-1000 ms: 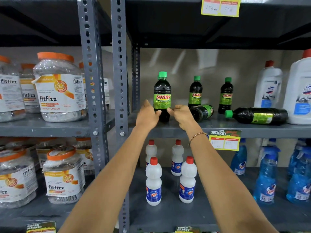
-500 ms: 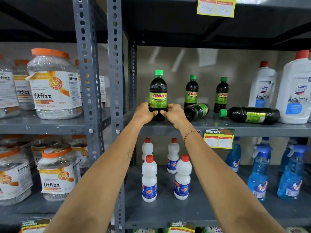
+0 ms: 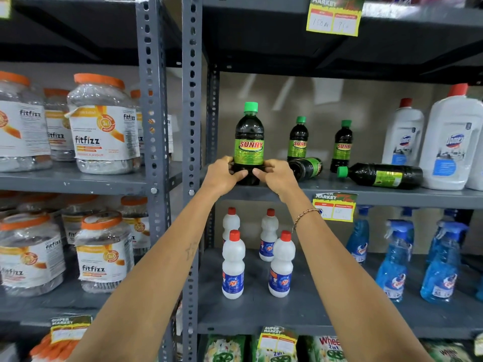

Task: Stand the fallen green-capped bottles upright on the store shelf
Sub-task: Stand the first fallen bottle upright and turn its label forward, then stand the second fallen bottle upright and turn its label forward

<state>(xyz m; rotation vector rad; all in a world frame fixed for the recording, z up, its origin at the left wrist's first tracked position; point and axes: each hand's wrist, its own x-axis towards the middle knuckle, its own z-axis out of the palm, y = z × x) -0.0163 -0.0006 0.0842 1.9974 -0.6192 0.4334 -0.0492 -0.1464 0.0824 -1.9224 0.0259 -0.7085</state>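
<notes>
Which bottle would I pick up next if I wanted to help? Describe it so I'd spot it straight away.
Find the grey shelf with the dark green-capped bottles, right of the two hands. Near the big white jug lies a fallen bottle on its side, cap pointing left. Unlike the other fallen bottle, it is in full view, with nothing in front.

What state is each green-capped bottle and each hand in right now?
Front bottle: upright, held low by both hands.
Two rear bottles: upright.
Middle fallen bottle: lying down, base toward camera.
Right fallen bottle: lying down, cap pointing left.
Left hand: gripping front bottle.
Right hand: gripping front bottle.
</notes>
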